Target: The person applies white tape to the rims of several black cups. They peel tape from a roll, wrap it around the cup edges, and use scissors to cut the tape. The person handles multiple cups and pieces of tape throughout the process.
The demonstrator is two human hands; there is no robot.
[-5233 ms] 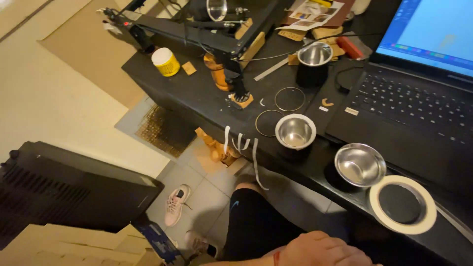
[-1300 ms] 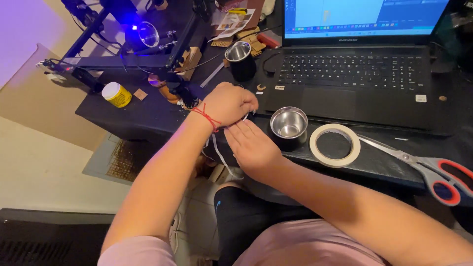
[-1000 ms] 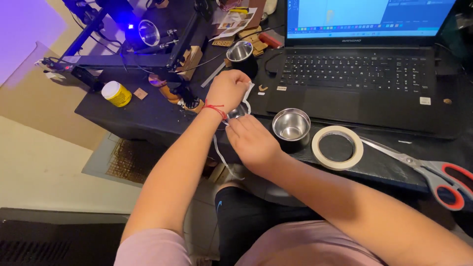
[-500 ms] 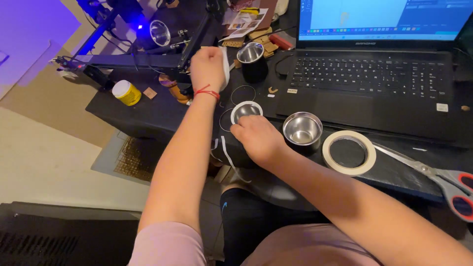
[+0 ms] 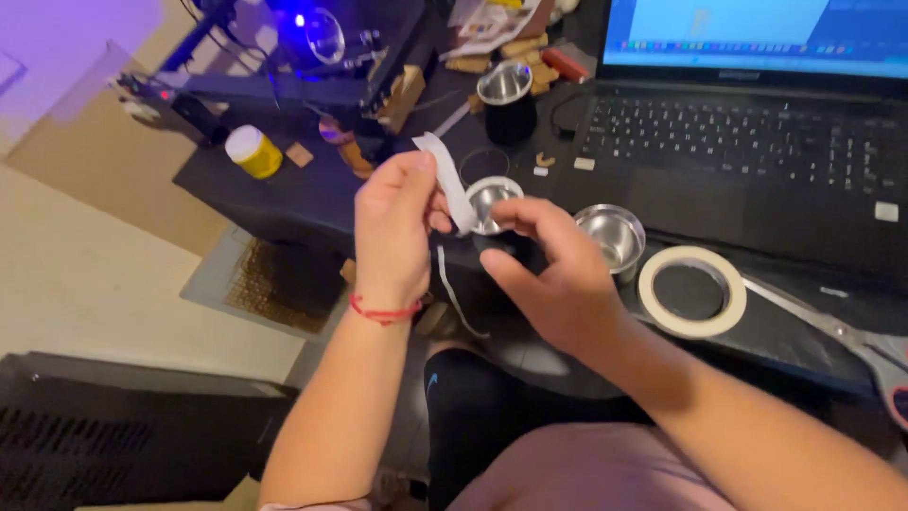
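Observation:
My left hand (image 5: 395,227) is raised over the desk edge and pinches a short strip of white tape (image 5: 450,180) between thumb and fingers. The strip stands up and curls down to the right. My right hand (image 5: 553,279) is just right of it, thumb and index finger apart, with the index fingertip beside the strip's lower end. Behind the strip a small steel cup (image 5: 492,197) sits on the black desk (image 5: 312,194). A second steel cup (image 5: 611,237) stands right of my right hand, and a roll of masking tape (image 5: 691,291) lies flat beyond it.
More white strips (image 5: 452,295) hang from the desk edge. An open laptop (image 5: 747,142) fills the back right. A black cup with a steel rim (image 5: 506,95), a yellow bottle (image 5: 253,151), a blue-lit device (image 5: 317,43) and scissors (image 5: 856,343) are also there.
My left hand has come back from the far desk towards me, lifting a white tape strip. My right hand has risen from the desk edge to meet it.

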